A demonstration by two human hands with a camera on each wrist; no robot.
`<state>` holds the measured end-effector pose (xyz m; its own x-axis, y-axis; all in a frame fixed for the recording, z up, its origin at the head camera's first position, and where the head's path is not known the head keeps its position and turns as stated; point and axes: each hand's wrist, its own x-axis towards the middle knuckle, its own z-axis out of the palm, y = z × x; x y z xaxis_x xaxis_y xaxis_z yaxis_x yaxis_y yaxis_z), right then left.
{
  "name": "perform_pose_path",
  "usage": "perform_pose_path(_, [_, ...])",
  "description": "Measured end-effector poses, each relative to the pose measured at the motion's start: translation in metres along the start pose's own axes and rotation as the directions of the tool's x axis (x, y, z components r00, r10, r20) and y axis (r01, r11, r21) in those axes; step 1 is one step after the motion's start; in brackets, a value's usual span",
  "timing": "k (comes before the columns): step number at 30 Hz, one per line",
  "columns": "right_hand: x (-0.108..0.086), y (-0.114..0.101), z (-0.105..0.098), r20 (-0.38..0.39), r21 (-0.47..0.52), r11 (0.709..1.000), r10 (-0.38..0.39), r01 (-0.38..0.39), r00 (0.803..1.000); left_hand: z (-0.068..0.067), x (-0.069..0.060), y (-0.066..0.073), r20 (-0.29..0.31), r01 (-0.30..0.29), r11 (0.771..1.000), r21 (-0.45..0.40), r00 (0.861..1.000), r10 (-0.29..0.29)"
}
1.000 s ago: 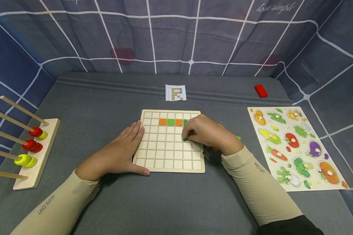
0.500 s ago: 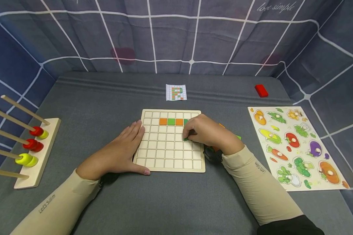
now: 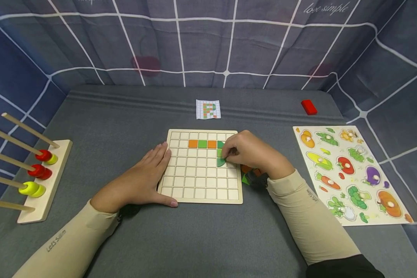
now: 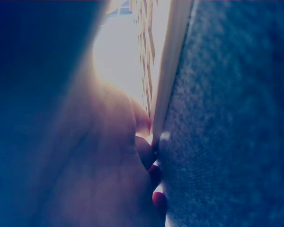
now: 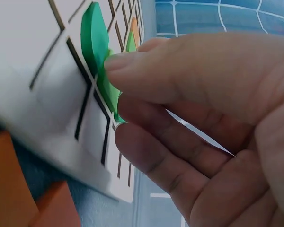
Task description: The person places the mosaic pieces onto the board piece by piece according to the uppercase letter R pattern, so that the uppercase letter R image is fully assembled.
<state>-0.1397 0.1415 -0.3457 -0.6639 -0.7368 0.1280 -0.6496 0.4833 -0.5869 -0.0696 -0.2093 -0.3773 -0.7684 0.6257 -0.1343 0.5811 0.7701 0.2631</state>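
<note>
A pale wooden grid board (image 3: 199, 193) lies on the grey table. My left hand (image 3: 139, 183) rests along its left side, fingers straight, thumb by the near left corner; the left wrist view shows the palm (image 4: 104, 156) beside the board's edge. Across the second row sit orange (image 3: 192, 144) and green square tiles (image 3: 202, 144). Below the row's right end is a green square tile (image 3: 219, 153), then a dark green rounded tile (image 3: 221, 162). My right hand (image 3: 251, 153) hovers over the board's right side, loosely bent fingers beside these green tiles; nothing shows between thumb and fingers.
Loose orange and green pieces (image 3: 245, 179) lie right of the board, partly under my right wrist. A small pattern card (image 3: 208, 109) lies behind the board. A vegetable puzzle (image 3: 347, 185) and red block (image 3: 309, 107) are at right, a bead stand (image 3: 57, 173) at left.
My right hand has shifted slightly up and to the right, away from the dark green rounded tile, which now shows on the board with the green square above it. My left hand stays put.
</note>
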Motion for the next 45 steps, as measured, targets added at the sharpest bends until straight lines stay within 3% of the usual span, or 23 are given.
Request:
perform_pose_path(18, [-0.019,0.030,-0.026,-0.033,0.009,0.984,0.176,-0.175,0.984,-0.001,0.000,0.000,-0.002,-0.007,1.000,-0.012,1.000,0.007])
perform_pose_path(25, [-0.028,0.038,-0.037,-0.006,-0.005,0.956,0.294,-0.294,0.956,-0.001,0.000,0.000,-0.011,-0.018,1.000,-0.012,1.000,0.018])
perform_pose_path(35, [-0.035,0.043,-0.049,0.056,-0.010,0.915,0.403,-0.404,0.913,-0.001,0.000,0.000,-0.019,-0.021,1.000,-0.010,1.000,0.021])
perform_pose_path(40, [-0.038,0.043,-0.052,0.096,0.012,0.896,0.441,-0.444,0.892,-0.002,0.001,0.001,-0.029,-0.017,1.000,0.002,0.999,0.017])
perform_pose_path(45, [-0.040,0.045,-0.053,0.102,0.008,0.892,0.449,-0.452,0.888,-0.006,0.004,0.003,-0.025,-0.022,0.999,0.034,0.999,0.023])
